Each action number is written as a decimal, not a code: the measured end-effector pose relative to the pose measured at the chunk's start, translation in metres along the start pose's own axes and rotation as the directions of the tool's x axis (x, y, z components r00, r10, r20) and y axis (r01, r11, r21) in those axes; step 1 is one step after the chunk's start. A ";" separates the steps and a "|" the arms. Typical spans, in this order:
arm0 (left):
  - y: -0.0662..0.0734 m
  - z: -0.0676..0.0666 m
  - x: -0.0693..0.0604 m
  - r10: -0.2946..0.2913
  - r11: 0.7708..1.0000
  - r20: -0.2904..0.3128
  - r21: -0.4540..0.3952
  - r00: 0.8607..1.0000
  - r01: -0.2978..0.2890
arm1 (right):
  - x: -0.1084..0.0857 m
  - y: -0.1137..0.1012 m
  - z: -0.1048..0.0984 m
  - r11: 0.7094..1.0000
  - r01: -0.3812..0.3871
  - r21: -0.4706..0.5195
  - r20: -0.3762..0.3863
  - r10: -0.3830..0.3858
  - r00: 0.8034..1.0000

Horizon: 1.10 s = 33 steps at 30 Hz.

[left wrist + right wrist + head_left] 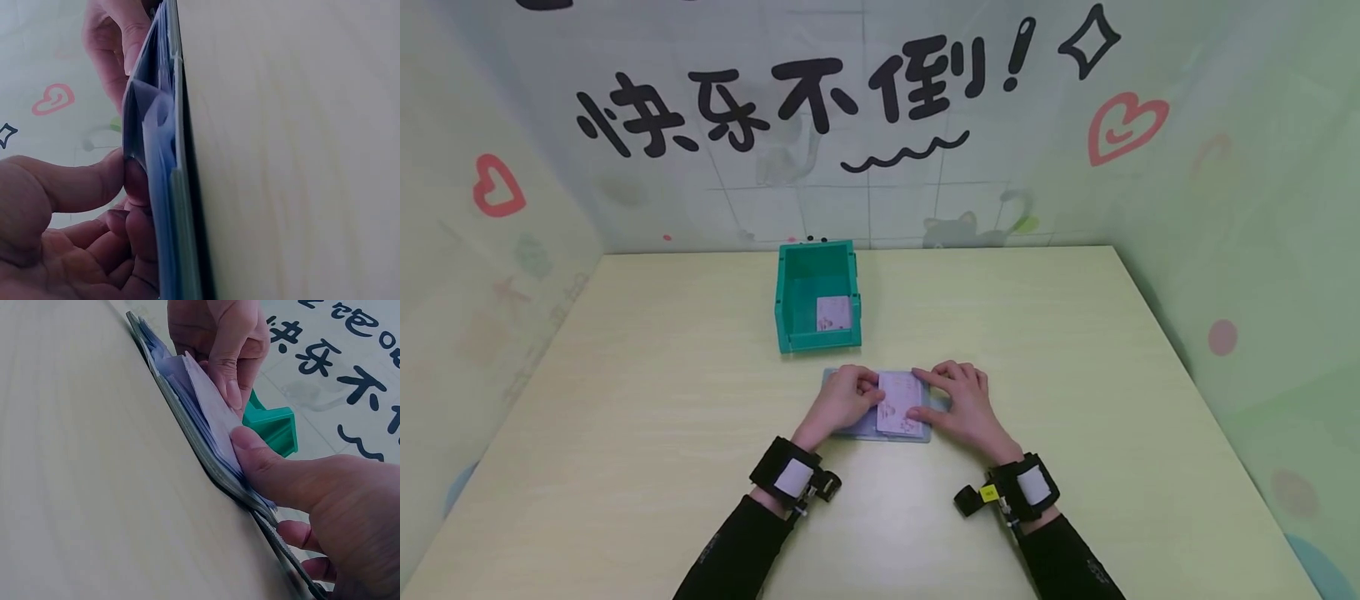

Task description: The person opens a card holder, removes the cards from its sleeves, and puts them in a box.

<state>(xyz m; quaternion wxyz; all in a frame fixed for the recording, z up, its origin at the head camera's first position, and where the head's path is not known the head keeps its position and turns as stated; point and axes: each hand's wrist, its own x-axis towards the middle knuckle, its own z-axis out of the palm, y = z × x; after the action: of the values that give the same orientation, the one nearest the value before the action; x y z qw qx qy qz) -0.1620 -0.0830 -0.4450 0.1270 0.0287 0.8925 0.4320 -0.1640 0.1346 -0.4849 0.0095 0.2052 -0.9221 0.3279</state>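
A small card album with clear sleeves (859,432) lies on the table, and its pages stand slightly apart in the left wrist view (164,181). On its right part is a pink printed card (897,404), its left edge lifted. My left hand (847,398) pinches that edge between thumb (94,181) and curled forefinger. My right hand (961,400) lies spread at the card's right side, thumb (253,450) pressing on the card and forefinger near its top corner. In the right wrist view the pink card (209,400) tilts up from the sleeves. Its lower edge is hard to make out.
A green bin (817,342) stands beyond the album, with another pink card (833,313) inside. The pale wooden table (625,400) reaches back to a printed wall sheet (805,212); more printed sheets stand at left and right.
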 end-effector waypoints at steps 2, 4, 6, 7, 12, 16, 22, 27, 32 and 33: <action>0.000 0.000 0.000 -0.001 1.000 0.000 0.003 1.000 0.001 | 0.000 0.000 0.000 1.000 0.002 0.000 0.001 -0.002 1.000; 0.000 0.000 0.000 -0.009 1.000 0.004 0.002 1.000 0.009 | 0.000 -0.001 -0.001 1.000 -0.001 0.005 0.004 0.001 1.000; 0.000 -0.001 0.000 -0.017 1.000 0.008 0.000 1.000 0.017 | 0.000 0.000 0.000 1.000 -0.006 0.004 0.004 0.006 1.000; 0.000 -0.002 0.000 -0.018 1.000 0.010 0.000 1.000 0.018 | 0.000 0.000 0.000 1.000 -0.009 0.005 0.004 0.009 1.000; 0.001 -0.006 -0.003 -0.015 1.000 0.018 0.009 1.000 0.015 | 0.001 0.000 0.001 1.000 -0.009 -0.003 0.006 0.009 1.000; 0.001 -0.011 -0.005 -0.020 1.000 0.006 0.013 1.000 0.020 | 0.001 0.001 0.001 1.000 -0.006 -0.001 0.008 0.006 1.000; -0.003 -0.021 -0.007 -0.063 0.998 0.000 -0.029 0.998 0.063 | 0.000 0.001 0.001 1.000 -0.012 0.000 0.007 0.012 1.000; -0.008 -0.029 -0.008 -0.088 0.996 -0.010 -0.015 0.996 0.088 | 0.000 0.002 0.002 1.000 -0.008 0.002 0.004 0.008 1.000; -0.012 -0.040 -0.009 -0.094 0.995 -0.041 0.012 0.995 0.094 | -0.001 0.003 0.003 1.000 -0.003 0.008 -0.001 0.003 1.000; -0.012 -0.043 -0.008 -0.089 0.996 -0.049 0.010 0.995 0.090 | -0.001 0.003 0.003 1.000 -0.002 0.007 -0.003 0.002 1.000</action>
<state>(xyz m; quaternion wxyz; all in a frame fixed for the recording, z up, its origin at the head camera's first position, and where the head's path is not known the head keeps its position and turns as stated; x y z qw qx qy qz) -0.1641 -0.1250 -0.4272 0.1245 -0.0209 0.8983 0.4207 -0.1644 0.1353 -0.4895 0.0100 0.2039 -0.9211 0.3315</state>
